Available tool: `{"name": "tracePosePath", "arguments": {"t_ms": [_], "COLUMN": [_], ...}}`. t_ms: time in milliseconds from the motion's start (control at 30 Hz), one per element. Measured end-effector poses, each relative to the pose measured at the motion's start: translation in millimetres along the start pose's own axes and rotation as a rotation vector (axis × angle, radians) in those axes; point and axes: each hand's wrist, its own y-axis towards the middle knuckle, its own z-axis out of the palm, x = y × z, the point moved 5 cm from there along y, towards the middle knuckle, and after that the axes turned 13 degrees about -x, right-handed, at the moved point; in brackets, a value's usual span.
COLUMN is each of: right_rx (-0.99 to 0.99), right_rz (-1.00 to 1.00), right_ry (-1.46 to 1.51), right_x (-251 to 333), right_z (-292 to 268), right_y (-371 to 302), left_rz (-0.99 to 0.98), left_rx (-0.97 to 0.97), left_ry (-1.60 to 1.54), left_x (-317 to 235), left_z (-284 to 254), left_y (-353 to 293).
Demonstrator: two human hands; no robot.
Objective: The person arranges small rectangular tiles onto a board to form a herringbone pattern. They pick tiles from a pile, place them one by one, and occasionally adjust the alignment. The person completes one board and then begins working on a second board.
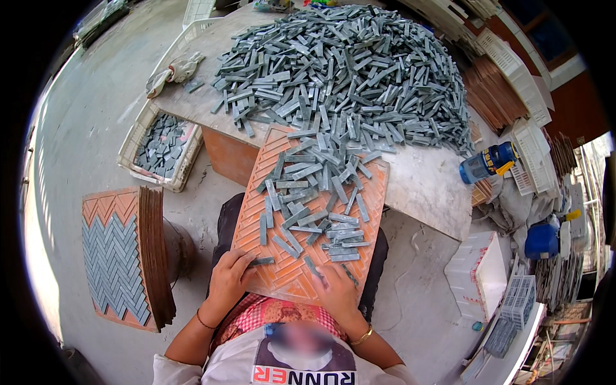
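Bright, even daylight; soft shadows only. Sharp around the fingers (247, 260) of the left hand (229, 277); right hand (338, 292) slightly motion-blurred. Strong fisheye bending beyond them (black rim vignette), glare at far left edge.

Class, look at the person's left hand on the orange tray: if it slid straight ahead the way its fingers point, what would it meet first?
Most likely the grey strip at the left hand's fingertips, lying on the orange grooved tray; they look in contact already, though depth is unclear.

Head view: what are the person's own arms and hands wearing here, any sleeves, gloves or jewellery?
Both hands are bare, no gloves. The left hand has a thin dark bangle at the wrist; the right hand has a gold-coloured bangle. Forearms are uncovered, with short white sleeves ending near the elbows at the lower edge of the picture.
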Motion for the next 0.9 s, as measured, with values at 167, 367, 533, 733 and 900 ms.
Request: {"name": "tracePosePath", "arguments": {"t_ms": [167,367,533,733,900], "right_rx": [-0.035,-0.179,-0.04,-0.055,-0.045], "right_rz": [-0.03,0.122,0.159,0.199,0.101], "right_ry": [0.113,0.128,0.009,0.043,0.084], "right_x": [-4,-44,-43,-49,-45], "right_z": [-1,-54,-63,-59,-60], "right_y": [8,6,-7,-15,-10], "left_rz": [0.013,0.026,0.06,0.068,0.1], "left_rx": [0.016,0.003,-0.003,0.062,0.106], "left_ry": [0.009,-0.003,-0.062,-0.105,-0.12], "left_x": [1,5,-1,-20,-23], "left_z": [1,0,-1,5,17], "left_y": [2,-2,2,-1,-7]}}
